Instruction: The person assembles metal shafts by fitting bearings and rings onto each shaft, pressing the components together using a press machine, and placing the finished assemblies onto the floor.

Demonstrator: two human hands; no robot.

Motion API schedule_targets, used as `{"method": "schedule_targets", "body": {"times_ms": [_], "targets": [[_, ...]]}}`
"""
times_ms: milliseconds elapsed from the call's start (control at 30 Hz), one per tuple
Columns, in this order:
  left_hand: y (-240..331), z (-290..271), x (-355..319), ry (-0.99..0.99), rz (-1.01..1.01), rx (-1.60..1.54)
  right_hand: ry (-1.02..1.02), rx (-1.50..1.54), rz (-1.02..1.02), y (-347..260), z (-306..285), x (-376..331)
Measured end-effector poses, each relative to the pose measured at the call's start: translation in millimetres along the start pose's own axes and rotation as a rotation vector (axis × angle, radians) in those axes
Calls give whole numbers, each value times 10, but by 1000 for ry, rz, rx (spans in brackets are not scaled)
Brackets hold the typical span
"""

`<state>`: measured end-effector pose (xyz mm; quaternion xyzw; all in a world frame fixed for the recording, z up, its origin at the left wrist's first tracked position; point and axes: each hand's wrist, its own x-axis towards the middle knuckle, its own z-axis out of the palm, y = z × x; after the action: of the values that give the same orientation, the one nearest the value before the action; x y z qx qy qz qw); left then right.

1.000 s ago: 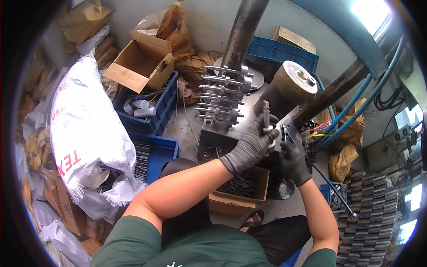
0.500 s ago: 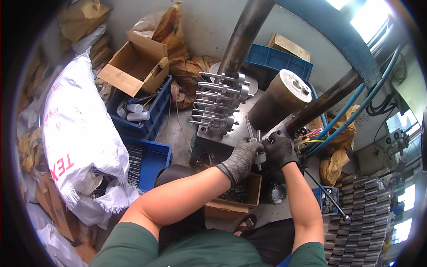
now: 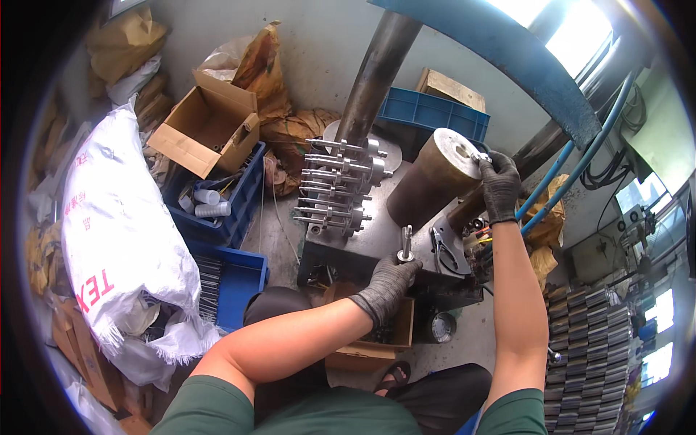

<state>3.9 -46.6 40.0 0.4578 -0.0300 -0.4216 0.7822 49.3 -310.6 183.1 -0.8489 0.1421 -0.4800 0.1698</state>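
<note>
The person sits low at a dark steel worktop (image 3: 362, 250), both hands in grey knit gloves. The left hand (image 3: 388, 279) is curled at the worktop's near edge, its fingertips pinching the flanged base of a short metal shaft (image 3: 405, 243) that stands upright there. The right hand (image 3: 500, 185) reaches out to the far right corner, its fingers closed around a small metal fitting (image 3: 480, 156) at the rim of a large brown cylinder (image 3: 435, 177) that lies tilted on the worktop. Just beside the upright shaft, towards the right edge, lies a pair of dark pliers (image 3: 446, 246). Along the left edge stands a rack of finished shafts (image 3: 337, 185), stacked in horizontal rows. On the floor to the left sit blue crates (image 3: 239, 210), an open cardboard box (image 3: 210, 127) and a bulging white sack (image 3: 119, 239).
</note>
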Motion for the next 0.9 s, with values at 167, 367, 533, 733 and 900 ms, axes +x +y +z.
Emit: {"method": "schedule_targets", "body": {"times_ms": [167, 367, 533, 733, 900], "targets": [[87, 102, -115, -22, -83, -104, -137, -43, 168, 71, 31, 85], [7, 17, -44, -108, -116, -179, -117, -181, 78, -139, 57, 41], [-20, -6, -8, -148, -158, -169, -77, -249, 59, -112, 43, 41], [-26, -25, -46, -218, -186, -166, 30, -148, -151, -214, -284, -223], [-95, -157, -14, -362, 131, 61, -243, 110, -7, -281, -887, -1368]]}}
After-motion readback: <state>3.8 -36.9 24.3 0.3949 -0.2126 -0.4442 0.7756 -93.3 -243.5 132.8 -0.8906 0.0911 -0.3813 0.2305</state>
